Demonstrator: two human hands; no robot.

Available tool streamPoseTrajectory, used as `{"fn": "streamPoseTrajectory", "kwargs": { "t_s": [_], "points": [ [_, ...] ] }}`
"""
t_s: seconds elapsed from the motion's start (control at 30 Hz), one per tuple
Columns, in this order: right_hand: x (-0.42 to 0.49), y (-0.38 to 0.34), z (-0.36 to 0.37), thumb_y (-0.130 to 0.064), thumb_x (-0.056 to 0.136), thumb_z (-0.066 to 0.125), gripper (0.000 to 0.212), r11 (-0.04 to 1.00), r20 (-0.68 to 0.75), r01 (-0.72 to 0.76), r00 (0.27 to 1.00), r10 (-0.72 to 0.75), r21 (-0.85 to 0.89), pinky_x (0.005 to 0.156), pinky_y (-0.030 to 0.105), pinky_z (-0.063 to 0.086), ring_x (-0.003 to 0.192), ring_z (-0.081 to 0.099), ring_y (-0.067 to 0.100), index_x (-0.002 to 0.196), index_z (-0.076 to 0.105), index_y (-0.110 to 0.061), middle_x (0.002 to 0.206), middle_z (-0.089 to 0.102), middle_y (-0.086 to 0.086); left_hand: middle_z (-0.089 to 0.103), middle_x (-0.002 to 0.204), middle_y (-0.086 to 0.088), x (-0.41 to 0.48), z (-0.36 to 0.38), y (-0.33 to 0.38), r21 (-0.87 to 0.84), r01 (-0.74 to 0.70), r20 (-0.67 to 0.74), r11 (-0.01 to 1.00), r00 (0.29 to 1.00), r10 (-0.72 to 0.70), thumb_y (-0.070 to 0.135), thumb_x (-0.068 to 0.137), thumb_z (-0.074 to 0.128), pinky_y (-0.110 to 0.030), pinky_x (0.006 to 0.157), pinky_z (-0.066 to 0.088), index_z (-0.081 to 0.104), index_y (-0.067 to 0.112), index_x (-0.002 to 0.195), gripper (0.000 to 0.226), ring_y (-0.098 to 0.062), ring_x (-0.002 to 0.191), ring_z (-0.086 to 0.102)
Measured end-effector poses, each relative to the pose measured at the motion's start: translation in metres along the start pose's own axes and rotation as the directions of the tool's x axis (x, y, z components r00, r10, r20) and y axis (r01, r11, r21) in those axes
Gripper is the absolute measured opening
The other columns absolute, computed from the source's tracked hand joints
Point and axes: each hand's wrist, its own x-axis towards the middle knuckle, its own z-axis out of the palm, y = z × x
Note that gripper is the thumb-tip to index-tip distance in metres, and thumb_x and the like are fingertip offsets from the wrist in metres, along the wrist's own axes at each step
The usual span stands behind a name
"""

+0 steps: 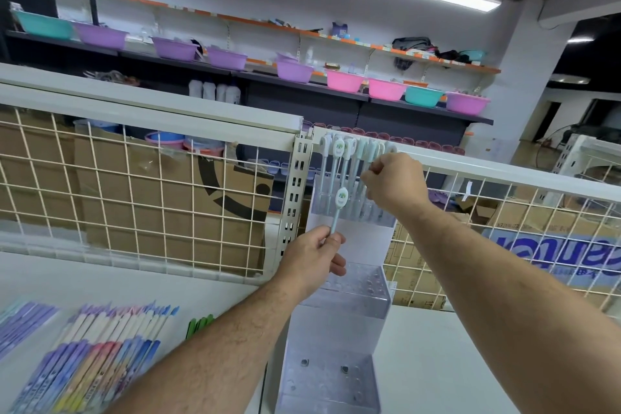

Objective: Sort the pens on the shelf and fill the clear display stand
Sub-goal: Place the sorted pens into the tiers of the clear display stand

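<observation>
A shop aisle: a white shelf (pixel 437 363) backed by a wire mesh panel (pixel 134 185), with cardboard boxes (pixel 232 205) behind it and purple, pink and teal basins (pixel 174 48) lined up on the far wall racks. The thumb and forefinger of the left hand (pixel 314 254) pinch the lower shaft of 1 pale green pen (pixel 337 215). It is held upright, oval white topper uppermost, just in front of the upper part of the clear display stand (pixel 339 309); the hand's other fingers curl loosely below. The right hand (pixel 395 183) has its fingers bunched and curled onto the shafts of the standing pens (pixel 339 158). These are a row of the same pale kind set in the stand's top tier, and which shaft is gripped cannot be told. The stand rises in steps from the shelf between the 2 forearms, its lower tiers dotted with holes. To the left, flat on the shelf, lie fanned pastel pens (pixel 100 346), with a few green pens (pixel 200 324) beside them.
</observation>
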Motion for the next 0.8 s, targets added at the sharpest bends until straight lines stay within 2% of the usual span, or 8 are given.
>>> {"fn": "streamPoseTrajectory", "kwargs": {
  "t_s": [0.13, 0.23, 0.33, 0.5, 0.6, 0.67, 0.77, 0.8],
  "points": [
    [-0.021, 0.004, 0.000, -0.033, 0.093, 0.067, 0.035, 1.000, -0.088, -0.007, 0.996, 0.009, 0.028, 0.045, 0.023, 0.039, 0.047, 0.052, 0.012, 0.064, 0.060, -0.014, 0.056, 0.061, 0.000, 0.075, 0.077, 0.003, 0.001, 0.000, 0.000, -0.019, 0.003, 0.006, 1.000, 1.000, -0.003, 0.036, 0.104, 0.046, -0.049, 0.089, 0.057, 0.066, 0.031, 0.094, 0.022, -0.016, 0.070, 0.075],
    [-0.048, 0.011, 0.008, -0.027, 0.090, 0.069, 0.025, 0.983, 0.118, -0.032, 0.993, 0.011, 0.181, 0.040, 0.017, 0.040, 0.044, 0.052, 0.002, 0.070, 0.069, -0.013, 0.062, 0.068, 0.000, 0.075, 0.077, 0.000, 0.001, 0.000, -0.001, -0.037, -0.002, 0.021, 0.999, 1.000, 0.003, 0.036, 0.103, 0.047, -0.051, 0.091, 0.056, 0.066, 0.031, 0.094, 0.022, -0.018, 0.071, 0.075],
    [-0.068, 0.012, 0.017, -0.025, 0.084, 0.075, 0.014, 0.956, 0.283, -0.074, 0.959, -0.009, 0.284, 0.047, 0.011, 0.044, 0.054, 0.061, -0.003, 0.072, 0.074, -0.019, 0.068, 0.072, -0.006, 0.075, 0.077, -0.001, 0.001, -0.001, -0.002, -0.033, -0.018, 0.039, 0.999, 0.999, 0.020, 0.037, 0.103, 0.049, -0.052, 0.090, 0.056, 0.067, 0.033, 0.094, 0.021, -0.018, 0.073, 0.075],
    [-0.075, 0.013, 0.024, -0.017, 0.085, 0.073, 0.016, 0.948, 0.220, -0.056, 0.975, -0.015, 0.314, 0.044, 0.011, 0.040, 0.050, 0.056, -0.002, 0.070, 0.070, -0.018, 0.061, 0.068, -0.008, 0.075, 0.078, 0.003, 0.000, -0.003, -0.001, 0.024, -0.047, 0.065, 0.999, 0.997, 0.046, 0.043, 0.100, 0.054, -0.041, 0.079, 0.060, 0.069, 0.035, 0.088, 0.020, -0.010, 0.074, 0.074],
    [-0.072, 0.011, 0.015, -0.017, 0.091, 0.067, 0.018, 0.943, 0.160, -0.027, 0.987, -0.027, 0.330, 0.043, 0.010, 0.040, 0.052, 0.061, -0.001, 0.073, 0.063, -0.019, 0.060, 0.064, -0.009, 0.075, 0.083, 0.002, -0.003, -0.002, -0.003, 0.100, -0.062, 0.059, 0.993, 0.997, 0.056, 0.032, 0.091, 0.070, -0.029, 0.065, 0.058, 0.068, 0.033, 0.087, 0.004, -0.010, 0.079, 0.073],
    [-0.062, 0.008, 0.001, -0.018, 0.095, 0.063, 0.014, 0.931, 0.095, -0.035, 0.995, 0.000, 0.363, 0.045, 0.011, 0.044, 0.057, 0.067, 0.001, 0.081, 0.063, -0.018, 0.070, 0.069, -0.004, 0.074, 0.091, 0.001, -0.005, 0.000, -0.009, 0.093, -0.066, 0.071, 0.993, 0.996, 0.060, 0.017, 0.084, 0.078, -0.030, 0.077, 0.060, 0.071, 0.033, 0.090, 0.018, -0.013, 0.085, 0.071],
    [-0.043, 0.003, -0.024, -0.018, 0.098, 0.060, 0.012, 0.916, -0.012, -0.045, 0.998, 0.054, 0.398, 0.050, 0.018, 0.052, 0.065, 0.072, 0.007, 0.086, 0.063, -0.019, 0.077, 0.071, -0.002, 0.066, 0.111, 0.024, -0.012, 0.000, -0.021, 0.305, -0.128, 0.132, 0.944, 0.987, 0.091, 0.025, 0.082, 0.079, -0.002, 0.079, 0.042, 0.070, 0.044, 0.087, 0.021, 0.005, 0.103, 0.059],
    [-0.037, 0.002, -0.031, -0.019, 0.098, 0.061, 0.012, 0.916, -0.050, -0.038, 0.997, 0.063, 0.400, 0.051, 0.020, 0.054, 0.067, 0.073, 0.009, 0.086, 0.062, -0.020, 0.077, 0.071, -0.002, 0.063, 0.114, 0.026, -0.014, 0.000, -0.024, 0.366, -0.160, 0.137, 0.917, 0.984, 0.117, 0.028, 0.083, 0.078, -0.002, 0.084, 0.037, 0.071, 0.044, 0.087, 0.018, 0.006, 0.110, 0.055]
  ]
}}
